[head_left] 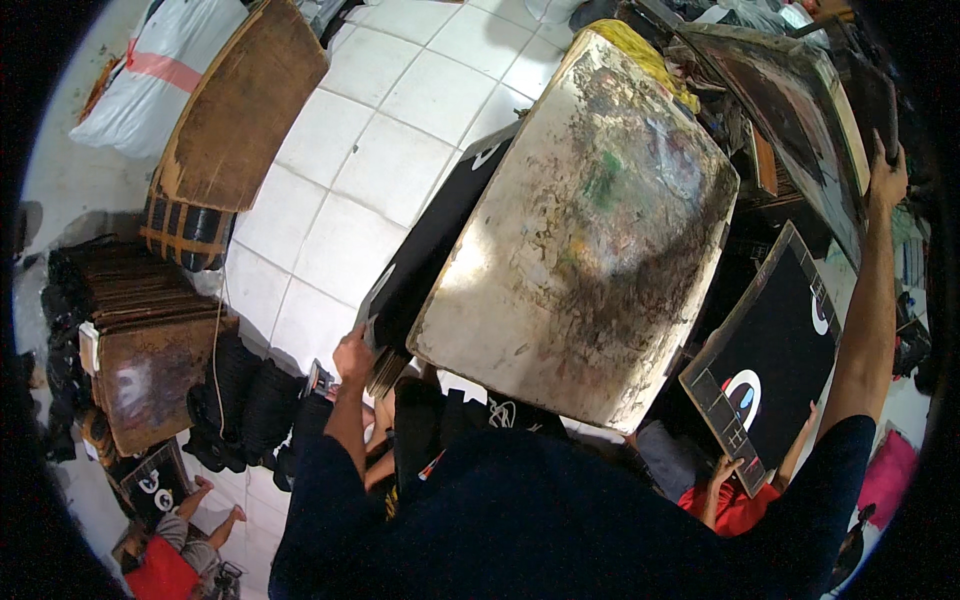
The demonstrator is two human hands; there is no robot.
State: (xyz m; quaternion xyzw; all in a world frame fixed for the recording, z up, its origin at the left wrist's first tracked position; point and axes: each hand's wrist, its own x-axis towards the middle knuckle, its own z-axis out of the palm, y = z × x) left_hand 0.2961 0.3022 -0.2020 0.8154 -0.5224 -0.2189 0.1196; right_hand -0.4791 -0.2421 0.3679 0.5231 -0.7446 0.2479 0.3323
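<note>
My left hand (352, 355) is closed on the near end of a long board (435, 235) covered in black, with white printed shapes. This board lies along the left side of a stained, paint-smeared tabletop (560, 250), which hides part of it. On the far right my right arm stretches forward, and my right hand (887, 180) is closed around the dark bar at the edge of a tilted screen frame (800, 130). The frame stands raised, its flat face streaked with dark paint.
At lower right a person in red holds another black board (770, 340) with a printed eye. A brown panel (240, 110) stands at left, above stacked boards (150, 280) and black bundles (265, 400). Another person in red (165, 570) sits at lower left. White tiles (370, 150) cover the floor.
</note>
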